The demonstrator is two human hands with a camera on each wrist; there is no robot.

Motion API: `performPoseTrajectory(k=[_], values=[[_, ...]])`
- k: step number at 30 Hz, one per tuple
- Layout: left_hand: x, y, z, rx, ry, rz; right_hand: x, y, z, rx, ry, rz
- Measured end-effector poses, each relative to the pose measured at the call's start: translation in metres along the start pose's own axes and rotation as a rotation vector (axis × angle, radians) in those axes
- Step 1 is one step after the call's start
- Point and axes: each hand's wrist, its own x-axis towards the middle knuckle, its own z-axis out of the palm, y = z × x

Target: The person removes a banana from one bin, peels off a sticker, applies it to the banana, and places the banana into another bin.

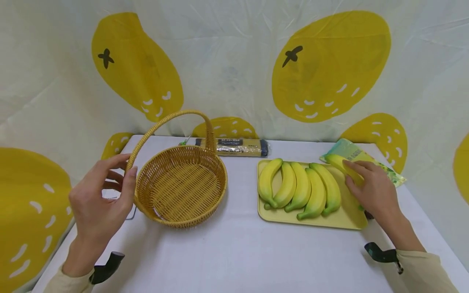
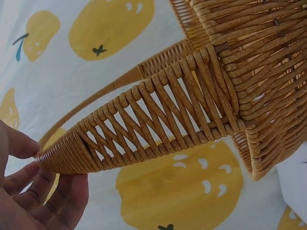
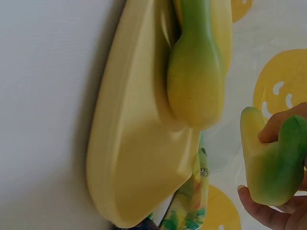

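Head view, and the right hand (image 1: 377, 191) had fingers and thumb gripping a banana (image 1: 342, 166), up by the far right corner of the tray (image 1: 348, 219)! Over on the other side, the left hand (image 1: 100, 199) pinched the handle (image 1: 157, 127) of the basket (image 1: 185, 191). Picking up looked to be the step, the next move calling for a firm grip and a clear lift. Lovely banana: curved, plump, smooth yellow tinged green.

L + R hands (image 1: 99, 197) (image 1: 376, 189) well apart, fingers (image 2: 76, 196) bent
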Motion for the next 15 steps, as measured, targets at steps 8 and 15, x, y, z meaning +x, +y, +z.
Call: performPoseTrajectory(k=[8,15], values=[[0.002,0.0,0.001,-0.004,-0.001,0.004,0.009,-0.011,-0.006,0.018,0.037,-0.059],[0.003,0.001,0.001,-0.028,0.012,0.015,0.019,-0.026,-0.008,0.036,0.084,-0.118]])
